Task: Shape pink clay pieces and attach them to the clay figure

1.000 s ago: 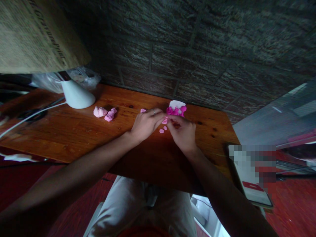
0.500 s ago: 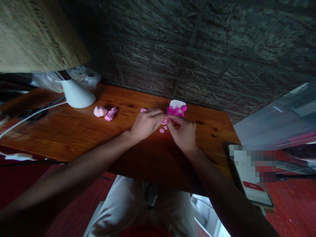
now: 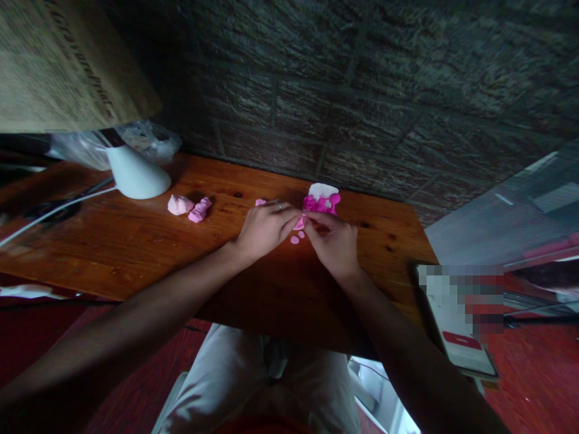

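Note:
My left hand (image 3: 266, 230) and my right hand (image 3: 333, 242) meet over the table, fingertips pinched together. Between them is a small piece of pink clay, mostly hidden by the fingers. Just below the fingertips lies a light pink clay piece (image 3: 299, 224), and nearer to me are two small flat pink discs (image 3: 295, 240). Behind the hands, bright magenta clay pieces (image 3: 320, 204) rest on a white sheet (image 3: 324, 189). A little pink lump (image 3: 260, 202) shows beyond my left hand. Two larger crumpled pink clay lumps (image 3: 180, 205) sit farther left.
A lamp with a white base (image 3: 138, 173) and printed shade (image 3: 76, 66) stands at the left of the wooden table (image 3: 226, 235). Its cable (image 3: 58, 211) crosses dark scissors-like handles. A plastic bag (image 3: 154, 141) lies behind. A tablet-like device (image 3: 470, 355) is at the right edge; a stone wall (image 3: 294, 90) rises behind.
The view has shifted slightly, so the lamp and clay lumps appear a little farther left. Both hands stay pinched together in nearly the same place.

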Action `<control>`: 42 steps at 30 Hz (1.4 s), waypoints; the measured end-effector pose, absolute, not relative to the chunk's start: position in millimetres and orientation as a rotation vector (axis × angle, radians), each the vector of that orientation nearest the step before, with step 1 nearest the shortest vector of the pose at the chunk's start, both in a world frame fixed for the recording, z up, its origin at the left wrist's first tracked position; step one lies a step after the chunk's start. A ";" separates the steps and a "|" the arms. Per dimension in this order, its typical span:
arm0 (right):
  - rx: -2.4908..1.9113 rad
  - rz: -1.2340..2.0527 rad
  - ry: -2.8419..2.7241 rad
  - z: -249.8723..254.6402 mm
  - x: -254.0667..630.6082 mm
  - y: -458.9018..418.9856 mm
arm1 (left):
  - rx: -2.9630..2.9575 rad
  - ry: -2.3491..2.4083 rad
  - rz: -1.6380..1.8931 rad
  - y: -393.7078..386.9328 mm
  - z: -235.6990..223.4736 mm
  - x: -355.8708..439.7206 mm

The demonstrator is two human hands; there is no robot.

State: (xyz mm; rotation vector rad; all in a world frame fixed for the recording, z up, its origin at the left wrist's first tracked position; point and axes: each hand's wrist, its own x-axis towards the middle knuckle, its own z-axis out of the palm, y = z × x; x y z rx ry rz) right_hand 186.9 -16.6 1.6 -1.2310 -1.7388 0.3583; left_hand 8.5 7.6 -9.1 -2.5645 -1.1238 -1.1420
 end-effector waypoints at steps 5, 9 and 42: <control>-1.246 0.524 -1.656 -0.3 187.9 -15.9 | -2.643 -1.293 -1.284 5.7 -5.1 10.4; -1.253 0.624 -1.641 -1.0 190.2 -13.7 | -2.712 -1.456 -1.546 6.2 -4.6 12.3; -1.219 0.697 -1.574 -8.2 192.5 -9.8 | -2.738 -1.355 -1.578 5.0 -0.9 12.2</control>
